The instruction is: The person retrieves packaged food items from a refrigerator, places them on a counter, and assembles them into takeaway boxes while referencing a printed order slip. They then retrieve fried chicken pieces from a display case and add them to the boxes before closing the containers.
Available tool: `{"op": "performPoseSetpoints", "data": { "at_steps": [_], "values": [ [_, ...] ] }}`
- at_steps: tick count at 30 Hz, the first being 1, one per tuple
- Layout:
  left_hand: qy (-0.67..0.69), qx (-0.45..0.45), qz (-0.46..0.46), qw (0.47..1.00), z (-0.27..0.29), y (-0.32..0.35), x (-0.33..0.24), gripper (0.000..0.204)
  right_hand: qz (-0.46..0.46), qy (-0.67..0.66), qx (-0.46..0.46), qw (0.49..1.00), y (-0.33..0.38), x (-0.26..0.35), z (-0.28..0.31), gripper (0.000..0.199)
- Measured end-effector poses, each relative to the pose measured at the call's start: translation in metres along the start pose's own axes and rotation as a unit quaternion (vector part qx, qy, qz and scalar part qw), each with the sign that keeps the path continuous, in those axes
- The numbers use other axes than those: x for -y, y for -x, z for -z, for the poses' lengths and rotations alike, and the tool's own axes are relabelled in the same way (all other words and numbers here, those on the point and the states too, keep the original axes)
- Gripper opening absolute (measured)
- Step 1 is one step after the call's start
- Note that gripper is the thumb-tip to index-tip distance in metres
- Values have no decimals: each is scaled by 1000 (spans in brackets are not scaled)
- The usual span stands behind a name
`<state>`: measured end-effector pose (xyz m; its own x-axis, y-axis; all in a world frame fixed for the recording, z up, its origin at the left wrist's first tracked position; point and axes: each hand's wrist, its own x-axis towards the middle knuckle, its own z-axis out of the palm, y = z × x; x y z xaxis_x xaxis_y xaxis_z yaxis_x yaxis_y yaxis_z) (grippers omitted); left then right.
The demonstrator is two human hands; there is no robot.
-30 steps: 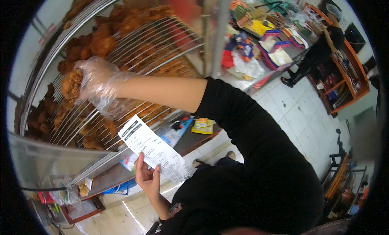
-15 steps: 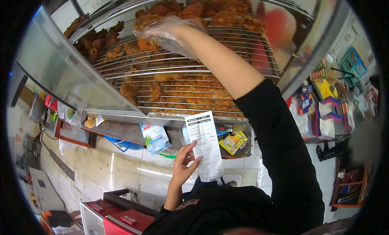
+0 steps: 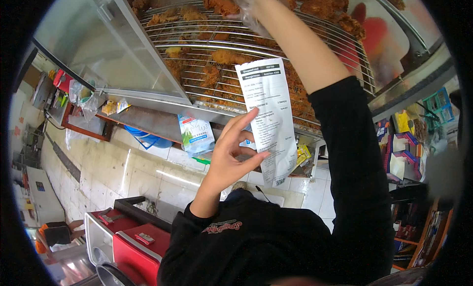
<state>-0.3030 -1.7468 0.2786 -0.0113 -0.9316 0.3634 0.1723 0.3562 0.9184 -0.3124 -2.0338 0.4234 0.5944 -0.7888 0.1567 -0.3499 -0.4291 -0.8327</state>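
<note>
Seen from the head camera, we held a long white printed receipt [image 3: 270, 119] up in front of us with our bare left hand [image 3: 230, 155], its thumb and fingertips pinched on the slip's lower left edge, the paper hanging upright and slightly tilted. Our two hands were well apart: the right arm, in a black sleeve pushed up to the elbow, reached high across the frame to a wire rack [image 3: 197, 42] loaded with pieces of golden fried chicken [image 3: 219, 1]. The right hand [image 3: 246, 0], wrapped in a thin clear plastic glove, sat at the very top edge of the picture, touching the chicken; we could not tell whether its fingers were closed on a piece, since most of the hand was cut off by the frame.

The receipt hung just in front of the rack, between us and the food, with more chicken [image 3: 345, 19] spread along the wires to the right. A slanted glass panel [image 3: 93, 44] of the display case rose at the left. Below the case, a blue and white plastic packet [image 3: 196, 133] rested against the counter edge, just left of our left hand, and a small yellow packet [image 3: 303, 154] showed behind the receipt's lower right corner. A red and silver box [image 3: 133, 236] stood on the floor at lower left, over pale tiles [image 3: 113, 172].
</note>
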Motion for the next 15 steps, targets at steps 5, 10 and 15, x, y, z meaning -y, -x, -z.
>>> {"op": "performPoseSetpoints", "data": {
  "at_steps": [5,10,15],
  "values": [
    [17,25,-35,999,-24,-8,-14,78,-72,-331,-108,934,23,-27,4,44],
    [46,-20,-52,997,-38,-9,-20,78,-101,-417,-149,891,17,-28,5,42],
    [33,-54,-71,995,-30,-1,-24,77,-116,-448,-179,868,1,-13,-24,49]
  ]
}}
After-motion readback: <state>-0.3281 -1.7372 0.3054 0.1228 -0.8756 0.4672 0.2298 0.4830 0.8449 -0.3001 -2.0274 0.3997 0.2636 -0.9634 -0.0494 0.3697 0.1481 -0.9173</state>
